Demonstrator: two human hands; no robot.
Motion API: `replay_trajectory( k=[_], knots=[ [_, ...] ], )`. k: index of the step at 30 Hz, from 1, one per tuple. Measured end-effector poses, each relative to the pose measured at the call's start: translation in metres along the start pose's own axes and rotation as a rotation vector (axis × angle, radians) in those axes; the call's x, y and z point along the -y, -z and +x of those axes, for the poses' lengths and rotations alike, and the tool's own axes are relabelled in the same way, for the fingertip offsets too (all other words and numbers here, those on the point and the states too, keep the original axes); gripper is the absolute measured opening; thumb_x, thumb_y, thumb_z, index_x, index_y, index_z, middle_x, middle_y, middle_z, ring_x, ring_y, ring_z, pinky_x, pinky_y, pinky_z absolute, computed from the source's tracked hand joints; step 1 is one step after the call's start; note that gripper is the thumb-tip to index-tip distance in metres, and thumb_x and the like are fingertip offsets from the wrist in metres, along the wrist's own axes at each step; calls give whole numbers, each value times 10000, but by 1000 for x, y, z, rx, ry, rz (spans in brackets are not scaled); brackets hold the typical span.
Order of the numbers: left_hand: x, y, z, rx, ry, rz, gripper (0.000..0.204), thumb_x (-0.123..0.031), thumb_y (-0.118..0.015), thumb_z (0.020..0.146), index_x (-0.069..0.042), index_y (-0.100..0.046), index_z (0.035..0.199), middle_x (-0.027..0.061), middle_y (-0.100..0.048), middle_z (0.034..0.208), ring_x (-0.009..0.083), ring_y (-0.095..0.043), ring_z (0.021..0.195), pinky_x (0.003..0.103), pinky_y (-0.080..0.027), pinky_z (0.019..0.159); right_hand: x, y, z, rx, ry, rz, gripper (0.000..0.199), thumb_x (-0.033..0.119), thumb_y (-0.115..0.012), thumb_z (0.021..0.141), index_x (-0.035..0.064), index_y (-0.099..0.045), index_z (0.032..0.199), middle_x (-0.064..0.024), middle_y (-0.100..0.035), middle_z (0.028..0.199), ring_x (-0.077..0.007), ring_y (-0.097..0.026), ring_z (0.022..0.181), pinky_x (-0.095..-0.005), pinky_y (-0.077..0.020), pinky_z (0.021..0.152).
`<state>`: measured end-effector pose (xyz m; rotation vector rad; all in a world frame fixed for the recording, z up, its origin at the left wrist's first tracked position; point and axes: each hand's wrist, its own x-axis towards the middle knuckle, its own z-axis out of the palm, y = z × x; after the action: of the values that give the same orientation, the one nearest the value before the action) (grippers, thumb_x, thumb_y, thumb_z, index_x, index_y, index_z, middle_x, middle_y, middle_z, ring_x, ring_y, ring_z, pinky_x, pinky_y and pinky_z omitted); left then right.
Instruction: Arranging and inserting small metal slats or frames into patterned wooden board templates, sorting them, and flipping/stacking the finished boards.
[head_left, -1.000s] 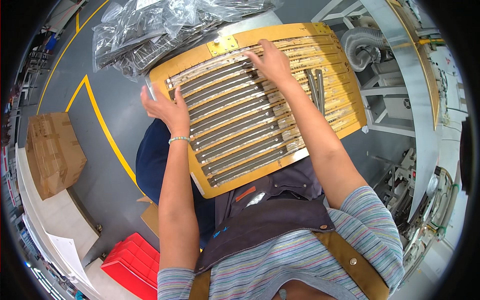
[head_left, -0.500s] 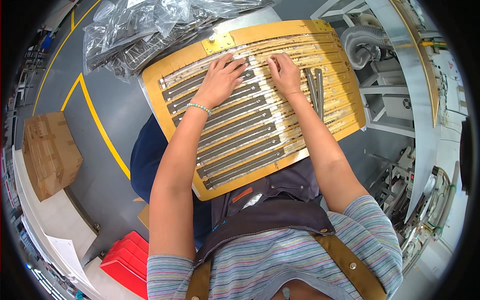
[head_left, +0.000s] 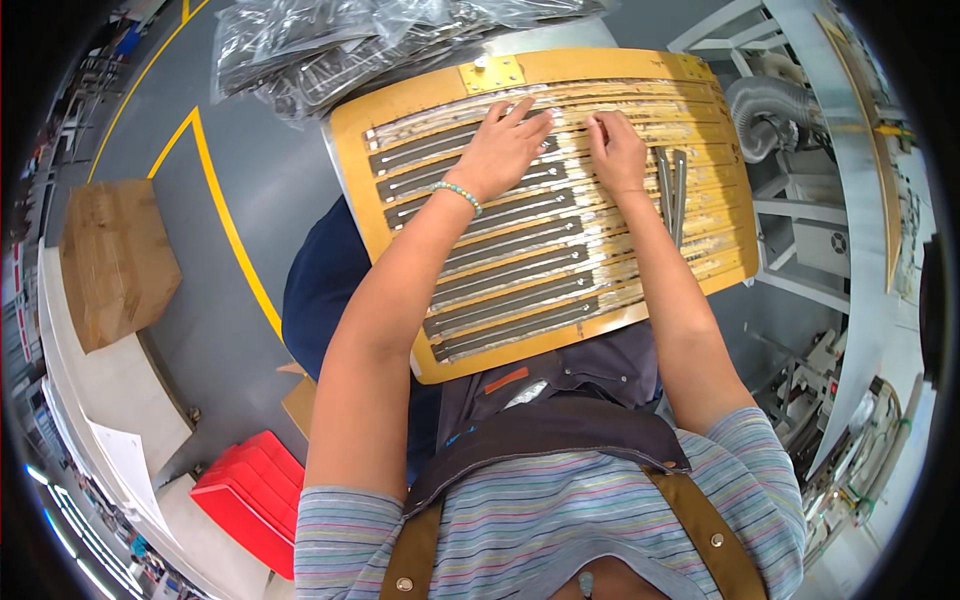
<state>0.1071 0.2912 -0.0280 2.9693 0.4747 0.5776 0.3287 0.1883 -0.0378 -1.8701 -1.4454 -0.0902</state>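
Note:
A yellow board [head_left: 352, 135] with long parallel slots lies tilted across my lap. Dark grey zipper-like strips [head_left: 515, 243], each with a silver line along it, fill the slots on its left half. My left hand [head_left: 497, 155] rests on the uppermost strips, palm down with fingers spread. Close by on the right, my right hand [head_left: 618, 155] is curled over the bare slots near the strips' ends, thumb and fingers drawn together. Whatever may be between them is hidden. Two loose dark strips [head_left: 680, 195] lie crosswise on the board, just right of that hand.
Clear plastic bags of dark strips [head_left: 330, 65] lie beyond the board. A brass-coloured plate [head_left: 492, 74] is fixed to its far edge. To the left are a cardboard box [head_left: 118, 260] and a red bin [head_left: 255, 500]. A silver flexible duct [head_left: 765, 110] and white frame stand right.
The view has shifted, so the board and both hands appear farther right. Against the board, both hands stay nearly where they were, with little change in the fingers.

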Motion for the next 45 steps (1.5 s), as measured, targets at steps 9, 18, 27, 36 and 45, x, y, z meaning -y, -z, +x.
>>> replay_trajectory(
  k=[9, 18, 27, 36, 45],
  knots=[
    [46, 66, -117, 47, 226, -187, 400, -213, -632, 1053, -119, -676, 1439, -10, -586, 1580, 322, -425, 1523, 521, -303, 1254, 3, -2, -2, 18, -6, 5, 132, 240, -701, 1021, 114, -728, 995, -75, -698, 924, -320, -699, 753, -422, -557, 669],
    [55, 96, -205, 3, 472, -37, 406, -131, -635, 1033, -109, -670, 1437, 56, -583, 1585, 399, -422, 1520, 515, -317, 1231, -9, 37, 0, 106, -121, 210, 170, 175, -694, 1014, 29, -757, 1071, -122, -727, 981, -278, -691, 766, -378, -554, 717],
    [-56, 117, -163, -362, 630, -323, 384, -30, -582, 1008, -47, -673, 1381, 174, -601, 1513, 401, -497, 1447, 495, -346, 1245, -70, 139, -55, 100, -562, -106, 329, 341, -759, 935, 29, -791, 1033, -153, -782, 914, -321, -756, 865, -431, -581, 793],
    [-288, 141, -62, 430, -366, -1512, 669, -48, -640, 1002, -61, -421, 1634, 127, -503, 1600, 331, -450, 1487, 475, -382, 1227, -57, 116, -42, 292, -463, -379, 428, 477, -831, 885, 56, -784, 943, -105, -736, 853, -313, -708, 800, -437, -558, 749],
    [-221, 140, -88, 162, 209, -1037, 500, -224, -812, 930, -20, -653, 1358, 133, -707, 1266, 317, -680, 1146, 421, -538, 989, 5, 141, -40, 330, -482, 863, 107, 168, -723, 1049, 72, -708, 1002, 28, -668, 832, -56, -625, 751, -236, -502, 666]
  ],
)
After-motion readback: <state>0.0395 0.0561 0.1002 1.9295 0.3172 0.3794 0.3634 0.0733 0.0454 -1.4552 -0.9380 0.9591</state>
